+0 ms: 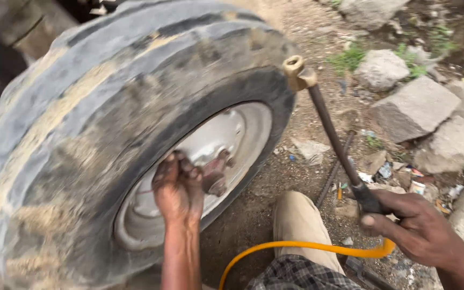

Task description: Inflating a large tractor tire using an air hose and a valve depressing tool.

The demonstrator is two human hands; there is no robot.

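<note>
Fingers of our left hand (178,188) grip the wheel hub (214,174) for bracing; our right hand (414,228) clenches the air-hose wand (335,137), raised clear of the tyre (108,107).

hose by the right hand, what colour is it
The hose is yellow-orange, curving under the right hand; the head view shows it plainly.

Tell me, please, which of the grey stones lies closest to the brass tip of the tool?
The rounded grey stone just right of the brass tip, beside grass; the bigger slab and lumps lie farther right.
</note>
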